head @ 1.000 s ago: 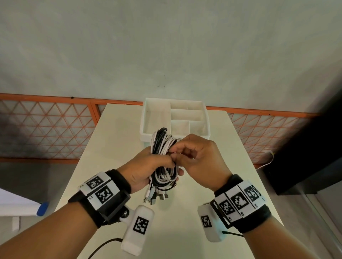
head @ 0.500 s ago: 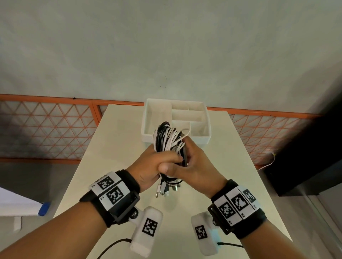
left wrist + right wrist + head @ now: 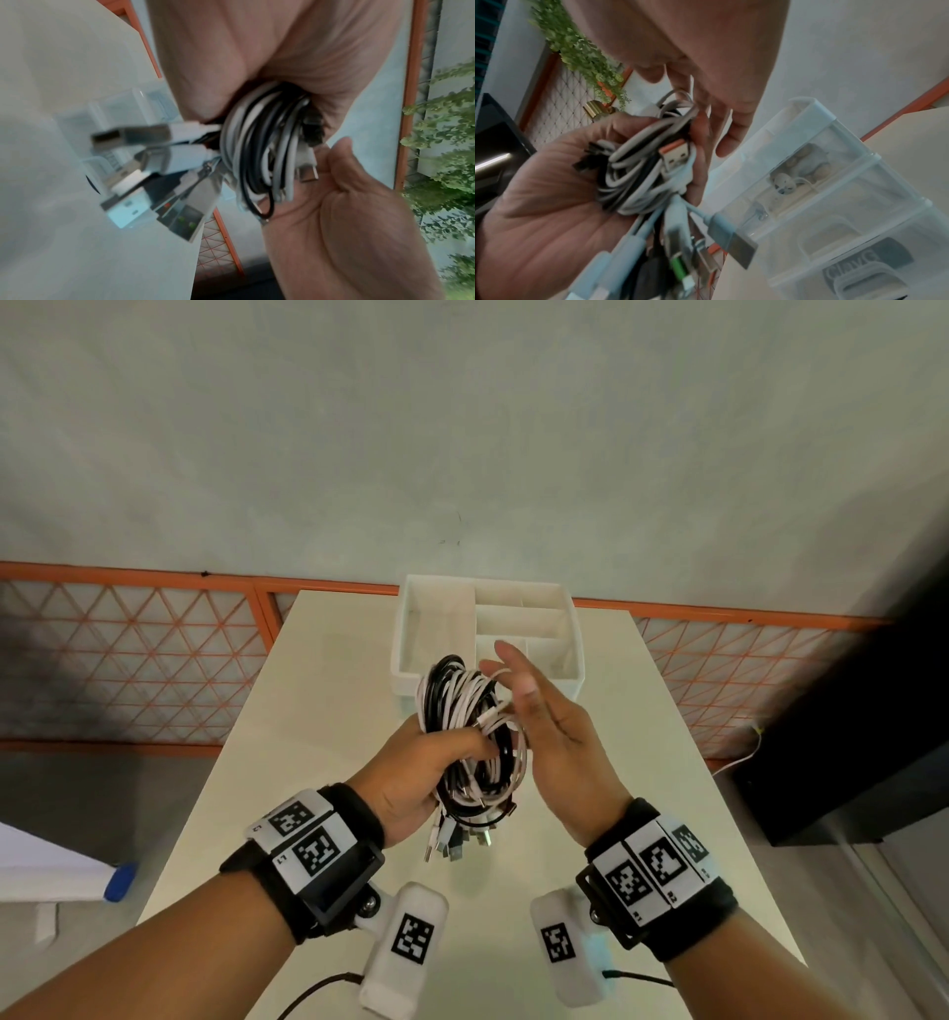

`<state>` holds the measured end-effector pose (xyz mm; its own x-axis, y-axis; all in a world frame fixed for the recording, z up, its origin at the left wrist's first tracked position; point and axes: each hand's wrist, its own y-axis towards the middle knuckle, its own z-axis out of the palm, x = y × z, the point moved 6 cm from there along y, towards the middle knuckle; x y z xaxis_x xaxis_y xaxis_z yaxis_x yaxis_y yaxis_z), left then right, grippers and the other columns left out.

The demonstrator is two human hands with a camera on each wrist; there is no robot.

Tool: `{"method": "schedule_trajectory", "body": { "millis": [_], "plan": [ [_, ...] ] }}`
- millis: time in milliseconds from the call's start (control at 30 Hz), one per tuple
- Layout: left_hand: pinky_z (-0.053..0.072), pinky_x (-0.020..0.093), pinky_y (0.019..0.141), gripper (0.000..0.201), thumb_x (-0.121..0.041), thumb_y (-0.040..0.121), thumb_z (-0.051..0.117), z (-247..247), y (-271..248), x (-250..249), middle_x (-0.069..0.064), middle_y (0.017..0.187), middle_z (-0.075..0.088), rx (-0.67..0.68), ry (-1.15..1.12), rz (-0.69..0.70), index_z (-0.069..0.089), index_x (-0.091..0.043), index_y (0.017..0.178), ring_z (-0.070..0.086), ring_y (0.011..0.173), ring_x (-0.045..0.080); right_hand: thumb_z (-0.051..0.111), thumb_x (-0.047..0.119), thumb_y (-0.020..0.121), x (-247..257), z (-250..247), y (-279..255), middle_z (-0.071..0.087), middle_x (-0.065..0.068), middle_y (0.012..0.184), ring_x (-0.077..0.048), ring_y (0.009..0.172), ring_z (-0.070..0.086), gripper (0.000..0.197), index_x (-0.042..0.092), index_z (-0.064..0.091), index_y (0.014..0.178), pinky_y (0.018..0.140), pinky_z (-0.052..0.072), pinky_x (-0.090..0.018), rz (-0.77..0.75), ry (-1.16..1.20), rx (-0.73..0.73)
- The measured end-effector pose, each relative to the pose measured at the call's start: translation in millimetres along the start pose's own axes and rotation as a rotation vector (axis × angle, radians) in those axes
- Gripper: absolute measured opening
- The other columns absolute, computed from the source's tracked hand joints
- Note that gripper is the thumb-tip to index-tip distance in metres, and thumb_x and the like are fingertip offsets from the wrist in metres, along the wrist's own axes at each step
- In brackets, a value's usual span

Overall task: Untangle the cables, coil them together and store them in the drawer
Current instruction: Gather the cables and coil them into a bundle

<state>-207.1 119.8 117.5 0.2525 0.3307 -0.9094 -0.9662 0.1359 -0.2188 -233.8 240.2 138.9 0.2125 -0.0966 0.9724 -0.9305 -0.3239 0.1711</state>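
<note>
Left hand [image 3: 411,775] grips the coiled bundle of black & white cables [image 3: 472,726] round its middle, held up over the table [image 3: 318,711], USB plugs [image 3: 452,845] hanging out the bottom. Right hand [image 3: 554,737] is open, fingers straight, palm just beside the coil w/ a white strand touching the fingertips. White drawer [image 3: 575,649] sits open at the table's far end, just beyond the coil.

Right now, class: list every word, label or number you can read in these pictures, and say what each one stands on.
"L1": left wristband, tiny print.
"R1", "R2": right wristband, tiny print.
Dark label on a drawer front: letters too blurred to read.
Square black-and-white markers: patterns, no words.
</note>
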Motion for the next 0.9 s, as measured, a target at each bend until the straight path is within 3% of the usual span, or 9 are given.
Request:
{"method": "schedule_trajectory", "body": {
  "millis": [100,233,300,467,567,667,800,900],
  "plan": [
    [0.054,0.047,0.087,0.032,0.003,0.069,0.062,1.6,0.7,0.7,0.022,0.095,0.069,0.021,0.015,-0.003,0.074,-0.007,0.097,0.066,0.092,0.035,0.046,0.037,0.103,-4.0,-5.7,1.6,0.070,0.008,0.124,-0.010,0.121,0.063,0.041,0.028,0.056,0.142,0.109,0.048,-0.044,-0.009,0.018,-0.074],
    [0.057,0.044,0.084,0.035,0.004,0.070,0.061,6.9,-0.8,-0.1,0.019,0.095,0.074,0.090,0.002,-0.018,0.077,-0.014,0.095,0.071,0.087,0.031,0.059,0.046,0.095,-12.8,-8.1,5.0,0.072,0.011,0.112,-0.018,0.111,0.070,0.058,0.032,0.043,0.148,0.098,0.054,-0.053,0.033,0.072,-0.115],
    [0.058,0.044,0.083,0.036,0.005,0.071,0.060,9.0,-0.2,-1.1,0.020,0.097,0.073,0.104,-0.026,-0.012,0.077,-0.013,0.098,0.072,0.087,0.031,0.061,0.051,0.092,-14.7,-9.4,5.6,0.072,0.009,0.111,-0.018,0.109,0.070,0.056,0.034,0.049,0.144,0.094,0.056,-0.054,0.028,0.065,-0.131],
    [0.058,0.042,0.082,0.036,0.004,0.071,0.059,15.7,1.2,-2.5,0.021,0.098,0.071,0.091,-0.085,0.001,0.078,-0.011,0.098,0.070,0.089,0.030,0.062,0.059,0.088,-4.2,-10.3,3.3,0.064,0.015,0.103,-0.009,0.096,0.067,0.053,0.036,0.059,0.136,0.084,0.059,-0.039,-0.105,-0.081,-0.210],
    [0.056,0.047,0.087,0.037,0.005,0.071,0.058,15.1,1.8,-2.8,0.025,0.103,0.068,0.085,-0.091,0.000,0.073,-0.002,0.104,0.067,0.094,0.035,0.061,0.047,0.090,-2.4,-12.0,3.3,0.064,0.011,0.105,-0.016,0.098,0.069,0.036,0.046,0.064,0.126,0.086,0.060,-0.047,-0.139,-0.039,-0.190],
    [0.061,0.040,0.076,0.035,0.007,0.071,0.057,14.3,0.9,-3.8,0.022,0.096,0.071,0.123,-0.109,0.001,0.076,-0.007,0.097,0.071,0.085,0.031,0.063,0.032,0.092,-1.1,-13.8,2.0,0.065,0.004,0.107,-0.016,0.101,0.068,0.032,0.042,0.066,0.122,0.089,0.059,-0.045,-0.172,-0.022,-0.162],
    [0.061,0.037,0.076,0.037,0.007,0.072,0.056,19.4,-0.5,-5.3,0.017,0.092,0.073,0.162,-0.077,0.009,0.080,-0.015,0.090,0.072,0.084,0.026,0.066,0.035,0.089,-7.1,-15.2,3.7,0.064,0.010,0.097,-0.012,0.092,0.067,0.033,0.050,0.067,0.118,0.085,0.058,-0.038,-0.131,0.007,-0.188],
    [0.060,0.034,0.070,0.037,0.008,0.072,0.054,18.7,0.4,-5.0,0.017,0.089,0.072,0.154,-0.083,0.013,0.078,-0.014,0.089,0.072,0.081,0.026,0.062,0.037,0.092,-3.2,-11.0,0.7,0.060,0.014,0.099,-0.007,0.096,0.064,0.034,0.048,0.062,0.125,0.086,0.056,-0.028,-0.161,-0.011,-0.127]
  ]
}}
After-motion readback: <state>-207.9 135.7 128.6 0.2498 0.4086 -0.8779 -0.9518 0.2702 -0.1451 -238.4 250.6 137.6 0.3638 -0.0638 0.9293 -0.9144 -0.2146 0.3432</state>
